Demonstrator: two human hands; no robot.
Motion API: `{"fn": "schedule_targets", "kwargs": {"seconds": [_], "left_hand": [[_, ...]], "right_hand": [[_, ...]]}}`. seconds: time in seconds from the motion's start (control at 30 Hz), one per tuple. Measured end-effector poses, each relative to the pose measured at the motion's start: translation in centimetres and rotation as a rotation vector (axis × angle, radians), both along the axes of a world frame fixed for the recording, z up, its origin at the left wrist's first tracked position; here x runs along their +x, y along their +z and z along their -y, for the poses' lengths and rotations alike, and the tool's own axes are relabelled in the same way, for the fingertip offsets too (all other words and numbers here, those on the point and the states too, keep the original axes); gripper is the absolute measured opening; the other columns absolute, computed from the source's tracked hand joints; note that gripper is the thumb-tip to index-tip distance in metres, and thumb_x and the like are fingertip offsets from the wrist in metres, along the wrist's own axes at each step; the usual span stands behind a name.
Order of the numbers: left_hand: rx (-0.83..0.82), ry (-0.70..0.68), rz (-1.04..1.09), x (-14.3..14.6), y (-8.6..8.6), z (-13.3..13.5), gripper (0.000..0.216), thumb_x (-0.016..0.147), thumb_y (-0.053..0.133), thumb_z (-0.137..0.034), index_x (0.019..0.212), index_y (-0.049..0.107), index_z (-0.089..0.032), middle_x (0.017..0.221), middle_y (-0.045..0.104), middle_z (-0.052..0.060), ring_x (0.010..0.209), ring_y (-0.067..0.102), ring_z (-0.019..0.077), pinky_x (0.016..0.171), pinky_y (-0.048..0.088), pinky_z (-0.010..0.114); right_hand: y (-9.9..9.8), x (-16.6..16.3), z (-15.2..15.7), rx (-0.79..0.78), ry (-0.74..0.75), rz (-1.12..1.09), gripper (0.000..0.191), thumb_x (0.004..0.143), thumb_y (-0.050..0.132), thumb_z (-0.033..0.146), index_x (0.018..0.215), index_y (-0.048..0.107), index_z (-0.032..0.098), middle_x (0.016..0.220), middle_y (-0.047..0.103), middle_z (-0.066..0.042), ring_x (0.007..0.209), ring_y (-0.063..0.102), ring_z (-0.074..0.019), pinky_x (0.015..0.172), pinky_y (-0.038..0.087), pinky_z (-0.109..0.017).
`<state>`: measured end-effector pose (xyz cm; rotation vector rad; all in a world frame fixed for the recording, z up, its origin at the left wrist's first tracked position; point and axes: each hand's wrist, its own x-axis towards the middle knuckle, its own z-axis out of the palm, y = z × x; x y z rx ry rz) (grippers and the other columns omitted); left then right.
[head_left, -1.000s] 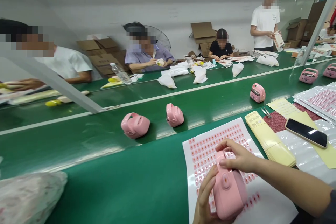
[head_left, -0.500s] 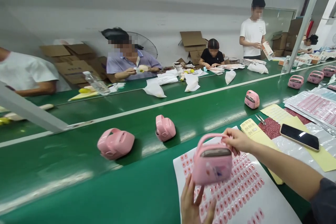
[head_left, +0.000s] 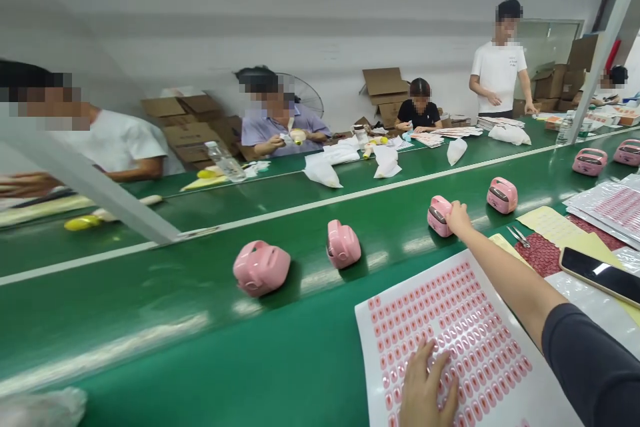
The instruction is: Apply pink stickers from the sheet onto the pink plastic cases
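A small pink plastic case with a top handle and dark window (head_left: 439, 216) stands upright on the green belt. My right hand (head_left: 457, 219), at the end of my outstretched arm, has its fingers closed on the case's right side; the fingertips are partly hidden. On a white sheet with rows of pink-and-red oval stickers (head_left: 480, 320) lies my left hand (head_left: 427, 387), fingers spread and holding nothing. Two more pink cases, a larger-looking one (head_left: 261, 268) and a nearer-to-centre one (head_left: 343, 244), sit to the left. Another pink case (head_left: 502, 195) stands just right of my right hand.
Tweezers (head_left: 518, 236), yellow sticker sheets (head_left: 550, 227) and a phone (head_left: 600, 273) lie at my right. Further pink cases (head_left: 590, 162) stand up the belt. Across it, several people work among white bags (head_left: 323, 171) and cartons. A slanted metal post (head_left: 125, 193) rises at left.
My right hand has carried the pink case from above the sticker sheet to the belt. My left hand has come away from it and down onto the sheet. The view has shifted left.
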<state>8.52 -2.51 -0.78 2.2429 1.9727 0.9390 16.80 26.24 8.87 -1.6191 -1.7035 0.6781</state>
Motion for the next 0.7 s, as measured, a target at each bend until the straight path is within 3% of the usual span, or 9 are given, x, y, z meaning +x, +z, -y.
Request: {"fn": "schedule_targets", "kwargs": {"seconds": [0.13, 0.23, 0.33, 0.4, 0.47, 0.57, 0.7], "left_hand": [[0.061, 0.133, 0.072, 1.3, -0.5, 0.2, 0.024, 0.069, 0.054, -0.022, 0.092, 0.062, -0.024, 0.107, 0.058, 0.011, 0.102, 0.052, 0.0301, 0.079, 0.048, 0.049], [0.081, 0.193, 0.098, 1.9, -0.9, 0.2, 0.025, 0.063, 0.056, -0.017, 0.086, 0.061, -0.023, 0.104, 0.058, 0.011, 0.101, 0.051, 0.0314, 0.079, 0.046, 0.051], [0.092, 0.182, 0.085, 1.8, -1.2, 0.1, 0.029, 0.058, 0.057, -0.015, 0.085, 0.06, -0.024, 0.101, 0.058, 0.011, 0.099, 0.052, 0.032, 0.078, 0.046, 0.05], [0.106, 0.159, 0.081, 1.5, -1.7, 0.0, 0.03, 0.057, 0.058, -0.016, 0.086, 0.061, -0.024, 0.1, 0.058, 0.011, 0.095, 0.053, 0.0322, 0.077, 0.046, 0.05], [0.113, 0.138, 0.078, 1.3, -2.2, -0.1, 0.034, 0.057, 0.059, -0.02, 0.091, 0.061, -0.024, 0.099, 0.058, 0.012, 0.093, 0.054, 0.033, 0.075, 0.046, 0.05], [0.105, 0.124, 0.04, 1.0, -3.3, -0.2, 0.042, 0.057, 0.059, -0.024, 0.099, 0.059, -0.024, 0.101, 0.059, 0.014, 0.092, 0.054, 0.0354, 0.075, 0.046, 0.051], [0.048, 0.144, 0.001, 0.6, -4.2, -0.1, 0.045, 0.057, 0.057, -0.019, 0.101, 0.06, -0.023, 0.105, 0.059, 0.015, 0.096, 0.053, 0.0359, 0.08, 0.044, 0.05]], "right_hand": [[0.8, -2.9, 2.1, 0.128, 0.018, 0.006, 0.056, 0.075, 0.051, 0.02, 0.125, 0.028, 0.012, 0.129, 0.025, -0.022, 0.119, 0.025, -0.0335, 0.095, 0.023, -0.049], [1.3, -8.4, 5.2, 0.144, 0.372, -0.181, 0.058, 0.073, 0.053, 0.018, 0.126, 0.029, 0.017, 0.135, 0.021, -0.015, 0.125, 0.014, -0.0303, 0.1, 0.017, -0.049], [1.4, -15.2, 7.9, 0.013, 0.557, -0.271, 0.056, 0.068, 0.058, 0.019, 0.12, 0.036, 0.018, 0.122, 0.04, -0.013, 0.111, 0.041, -0.0238, 0.091, 0.037, -0.038], [1.2, -19.1, 8.7, -0.098, 0.582, -0.32, 0.056, 0.07, 0.055, 0.02, 0.122, 0.033, 0.015, 0.118, 0.042, -0.015, 0.093, 0.054, -0.0197, 0.075, 0.048, -0.033], [0.8, -21.7, 8.8, -0.199, 0.594, -0.366, 0.055, 0.074, 0.051, 0.019, 0.124, 0.027, 0.015, 0.119, 0.042, -0.016, 0.075, 0.06, -0.014, 0.059, 0.051, -0.028], [0.1, -23.2, 8.5, -0.303, 0.604, -0.404, 0.062, 0.071, 0.054, 0.013, 0.125, 0.024, 0.02, 0.122, 0.043, -0.014, 0.058, 0.058, -0.0079, 0.045, 0.048, -0.023], [-0.3, -23.1, 8.3, -0.37, 0.606, -0.385, 0.073, 0.061, 0.058, 0.003, 0.125, 0.028, 0.025, 0.113, 0.052, -0.006, 0.053, 0.056, -0.0074, 0.043, 0.044, -0.02]]}}
